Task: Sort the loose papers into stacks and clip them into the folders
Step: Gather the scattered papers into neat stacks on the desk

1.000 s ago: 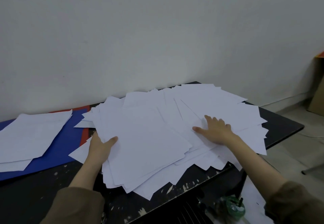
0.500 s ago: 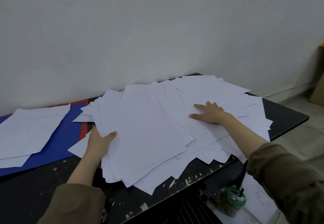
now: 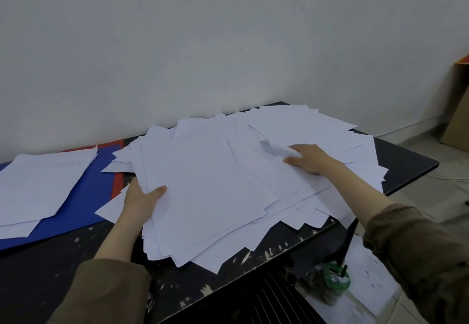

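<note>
Loose papers [image 3: 210, 186] lie in a wide, fanned heap on the dark bench [image 3: 411, 163], spread from the middle of the bench out to its right corner, several sheets overhanging the near edge.

Left hand [image 3: 142, 196] grips the left edge of a gathered batch at the heap's near-left side: thumb lies on top of the sheets, fingers are hidden beneath. That batch's long axis runs from the near edge up and away, tilted a little leftward.

Right hand [image 3: 311, 158] sits on the heap's right part, fingers curled over a raised, buckled sheet edge [image 3: 276, 147]. It appears to pinch one or a few sheets. How many, cannot tell.

Left of the heap: a blue folder [image 3: 83, 196] lying flat on the bench, a red folder [image 3: 117, 181] showing from under it along its heap-side edge. A smaller paper stack [image 3: 43, 186] rests on the blue folder, roughly squared.

Key relation, as judged: the sheet under the right hand lies to the right of the held batch, well apart from the left hand's grip, so it needs to travel leftward across the heap to join it. The right hand is the nearer one for that pull. The left hand is nearer the folders. Sorting looks early: most paper is unstacked, nothing clipped.

Below the heap, off the bench: a green-lidded cup [image 3: 336, 279] and more sheets on the floor.
</note>
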